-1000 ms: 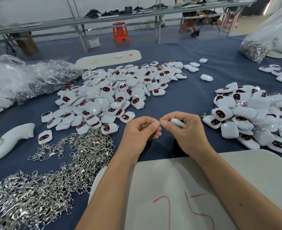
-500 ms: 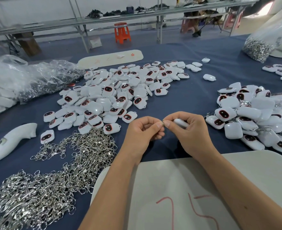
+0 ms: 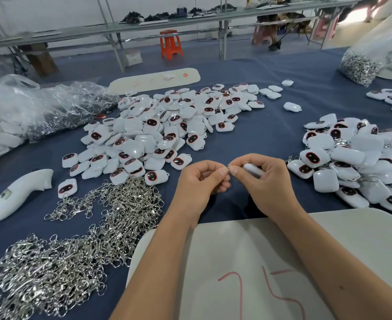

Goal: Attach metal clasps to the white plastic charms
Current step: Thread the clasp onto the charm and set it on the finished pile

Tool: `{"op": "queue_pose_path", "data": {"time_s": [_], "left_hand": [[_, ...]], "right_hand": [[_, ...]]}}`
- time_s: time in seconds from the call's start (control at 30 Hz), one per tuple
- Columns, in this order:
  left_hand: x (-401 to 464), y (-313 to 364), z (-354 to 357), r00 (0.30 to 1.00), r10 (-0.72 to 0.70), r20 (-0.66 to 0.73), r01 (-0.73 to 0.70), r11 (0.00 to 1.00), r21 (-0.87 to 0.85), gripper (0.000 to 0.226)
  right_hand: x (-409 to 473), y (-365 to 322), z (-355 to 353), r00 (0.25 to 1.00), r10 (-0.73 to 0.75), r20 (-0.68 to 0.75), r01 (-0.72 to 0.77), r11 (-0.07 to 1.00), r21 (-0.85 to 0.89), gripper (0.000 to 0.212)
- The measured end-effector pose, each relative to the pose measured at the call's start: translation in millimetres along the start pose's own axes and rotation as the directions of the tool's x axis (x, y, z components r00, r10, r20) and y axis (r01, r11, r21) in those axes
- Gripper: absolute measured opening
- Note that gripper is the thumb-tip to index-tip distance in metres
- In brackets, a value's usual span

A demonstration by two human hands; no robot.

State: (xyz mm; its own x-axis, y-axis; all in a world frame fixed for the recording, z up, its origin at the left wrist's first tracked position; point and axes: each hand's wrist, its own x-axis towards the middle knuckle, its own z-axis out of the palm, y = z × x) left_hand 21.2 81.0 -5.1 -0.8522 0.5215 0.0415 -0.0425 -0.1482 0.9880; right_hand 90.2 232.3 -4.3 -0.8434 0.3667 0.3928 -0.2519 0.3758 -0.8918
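Far left on the blue table lie a crumpled plastic bag and a white handle-shaped part, then the big tangle of metal clasps with the heap of bare white charms behind it. In the middle, the left hand pinches a small metal clasp ring at its fingertips, right against the right hand, which is curled round one white charm. It looks like the threading step, ring meeting the charm's loop. Next, I'd guess, comes closing the ring, then dropping the piece on the pile of finished charms at the right, where clasps show among them
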Motion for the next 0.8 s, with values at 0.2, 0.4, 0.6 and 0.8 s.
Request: {"op": "queue_pose_path", "data": {"time_s": [0.2, 0.4, 0.6, 0.8], "left_hand": [[-0.5, 0.8, 0.3, 1.0, 0.001, -0.003, -0.001, 1.0, 0.001, 0.017], [-1.3, -0.6, 4.7, 0.999, 0.018, -0.037, -0.017, 1.0, 0.025, 0.017], [-3.6, 1.3, 10.9, 0.994, 0.069, -0.083, -0.061, 0.994, 0.09, 0.016], [-4.6, -0.1, 13.4, 0.942, 0.29, -0.169, -0.214, 0.907, 0.362, 0.012]], "right_hand": [[-0.2, -1.5, 0.4, 1.0, 0.001, -0.002, -0.002, 1.0, -0.008, 0.015], [-0.6, -2.6, 0.4, 1.0, -0.008, -0.021, 0.007, 0.999, -0.031, 0.016], [-1.4, -2.9, 0.8, 0.999, -0.03, -0.031, 0.028, 0.998, -0.057, 0.015], [-1.7, -4.6, 2.5, 0.996, -0.063, -0.06, 0.058, 0.994, -0.091, 0.014]]}}
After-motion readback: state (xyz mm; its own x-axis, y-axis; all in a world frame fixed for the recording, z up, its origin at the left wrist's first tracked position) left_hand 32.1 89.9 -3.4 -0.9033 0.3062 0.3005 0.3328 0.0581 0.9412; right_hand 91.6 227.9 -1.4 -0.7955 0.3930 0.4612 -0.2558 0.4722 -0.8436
